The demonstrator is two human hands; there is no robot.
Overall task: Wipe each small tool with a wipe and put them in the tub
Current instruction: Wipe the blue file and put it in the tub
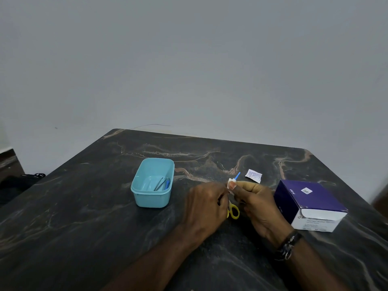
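A light blue tub stands on the dark marbled table, with metal tweezers and a blue-handled tool inside. My right hand pinches a small white wipe wrapped round a thin blue tool, whose tip sticks up past the wipe. My left hand is curled close against it and grips the tool's lower end, which is hidden. Yellow scissor handles lie on the table below and between my hands, mostly covered.
A torn white wipe sachet lies beyond my right hand. A purple and white box sits at the right. The table's far edge meets a grey wall; a dark bag lies off the left edge.
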